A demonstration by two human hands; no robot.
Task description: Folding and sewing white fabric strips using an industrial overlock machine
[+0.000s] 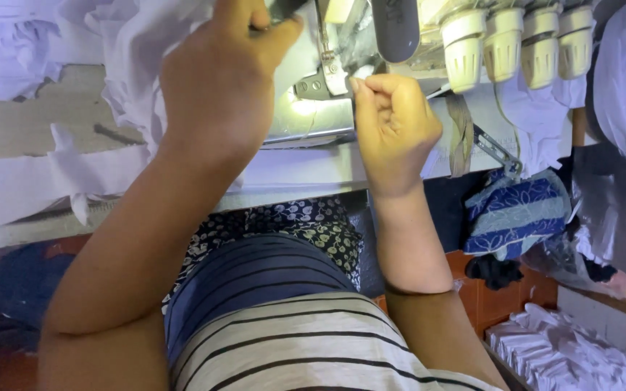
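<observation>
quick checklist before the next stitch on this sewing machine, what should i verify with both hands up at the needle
1. Right hand clear of the needle area: not ok, its pinched fingertips sit right beside the presser foot.
2. Thread pinched in the right hand: cannot tell, too fine to see.
3. Left hand grip: cannot tell, it reaches up to the machine head and its fingers are hidden.
4. White fabric lying flat: not ok, it is bunched up left of the machine.
5. Thread cones seated upright: ok, four stand in a row.
6. Work light on the plate: ok, brightly lit.
</observation>
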